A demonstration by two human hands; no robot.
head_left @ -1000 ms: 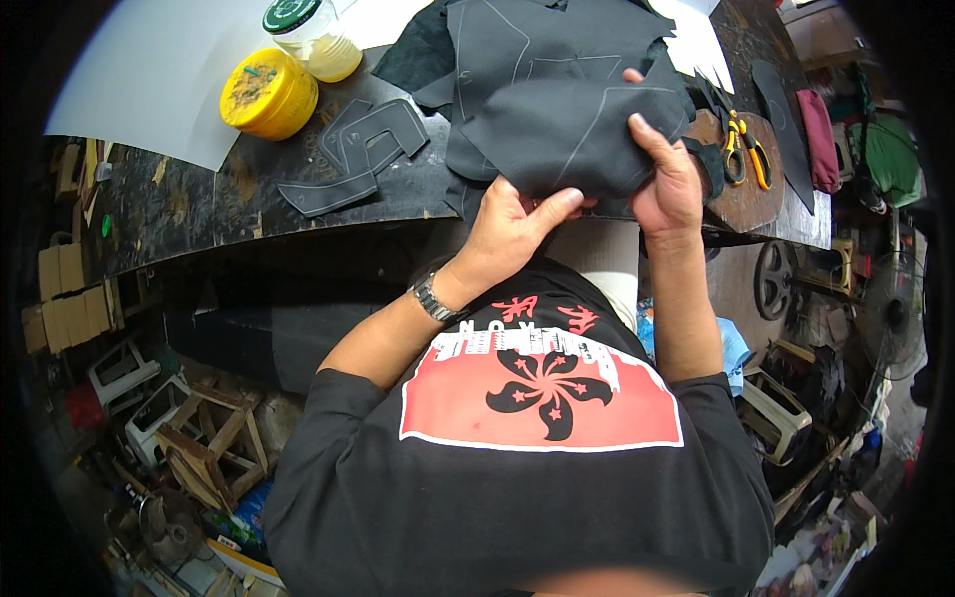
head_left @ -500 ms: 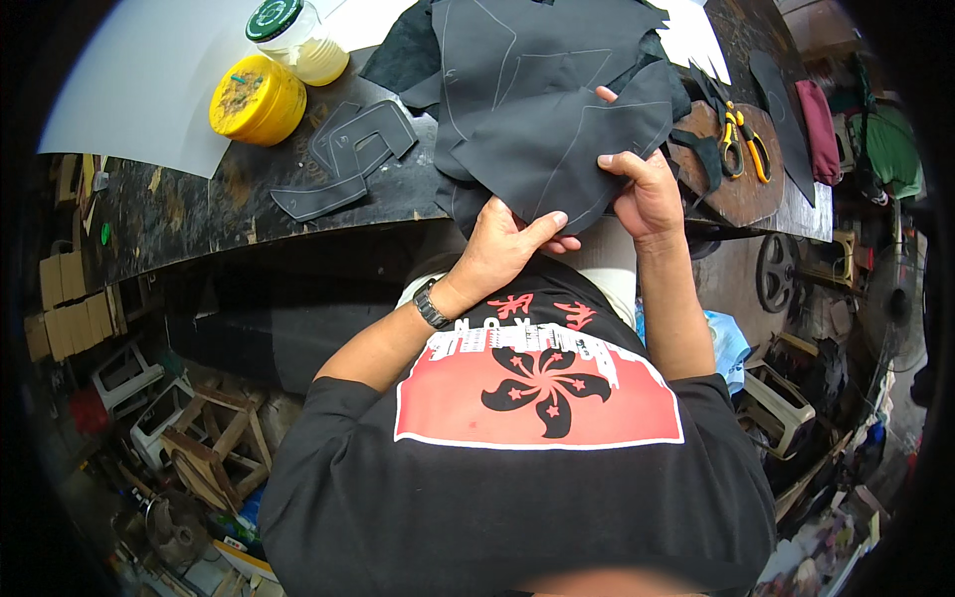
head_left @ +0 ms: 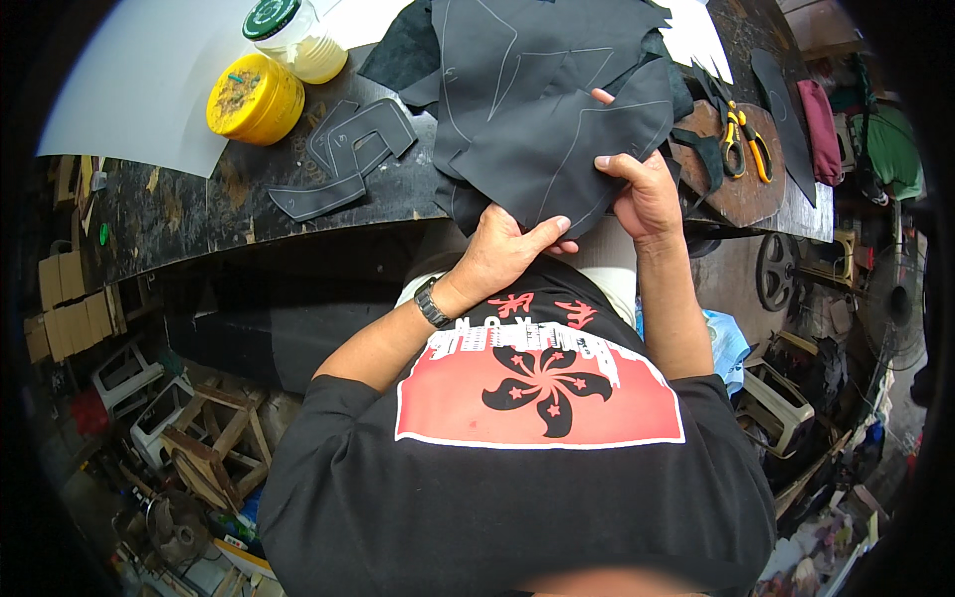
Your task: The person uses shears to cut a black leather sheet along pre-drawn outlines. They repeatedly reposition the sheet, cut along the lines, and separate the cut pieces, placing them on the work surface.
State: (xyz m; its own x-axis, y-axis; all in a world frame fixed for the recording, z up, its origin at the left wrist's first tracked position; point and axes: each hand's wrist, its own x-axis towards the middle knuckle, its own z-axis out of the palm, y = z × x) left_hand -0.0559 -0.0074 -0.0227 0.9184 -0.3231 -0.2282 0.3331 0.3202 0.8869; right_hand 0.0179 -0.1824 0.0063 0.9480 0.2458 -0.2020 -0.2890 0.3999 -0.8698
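A black leather sheet point(head_left: 557, 139) with pale curved lines drawn on it is held up in both hands at the table's near edge. My left hand point(head_left: 510, 244) pinches its lower edge, thumb on top and fingers underneath. At its right side my right hand point(head_left: 640, 191) grips it, the thumb on the upper face and one fingertip showing past the far edge. Behind it lies a larger black leather piece point(head_left: 473, 60), also marked with pale lines. Several cut black leather pieces point(head_left: 383, 131) with outlined edges rest on the table to the left.
On the dark worktable point(head_left: 179, 214) stand a yellow tub point(head_left: 264, 104) and a glass jar point(head_left: 310, 55) with a green lid. Yellow-and-black handled scissors point(head_left: 733, 139) lie on a round wooden board point(head_left: 741, 194) at right, near a maroon pouch point(head_left: 818, 129). Stools point(head_left: 214, 448) crowd the floor at left.
Almost nothing differs. Both hands keep their hold on the leather sheet, with only a very slight shift of the hands and the view.
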